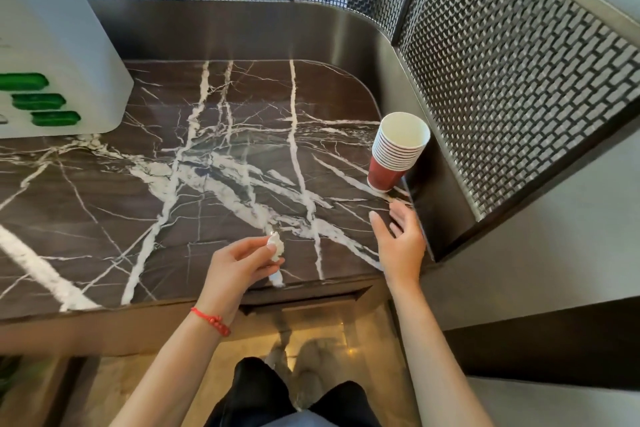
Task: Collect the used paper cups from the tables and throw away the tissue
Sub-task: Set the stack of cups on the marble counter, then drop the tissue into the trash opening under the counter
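At the far left of the dark marble worktop (104, 184) stands a white box (52, 45) with green slots in its front; no writing on it can be read. Nearer the middle, at the near edge, the person's left hand (239, 265) pinches a small crumpled white tissue (276, 246) between thumb and fingertips, lifted just off the stone. A red bracelet (212, 320) sits on that wrist. To the right, the right hand (400, 239) hangs over the worktop with fingers spread and relaxed, holding nothing, near the stack of paper cups (394, 156). The stack, red outside and white inside, leans against the metal side wall (446, 191) at the far right corner, its base on the stone. No brand or print shows on the cups. A mesh screen (519, 80) rises behind.

The step in hand looks like taking up the stack while the tissue stays pinched. To do it well, the right hand should wrap the lower cups firmly, since a leaning stack may slide or topple if nudged at the rim, and the left should keep a steady pinch so the tissue does not drop before a bin is reached; no bin is in view
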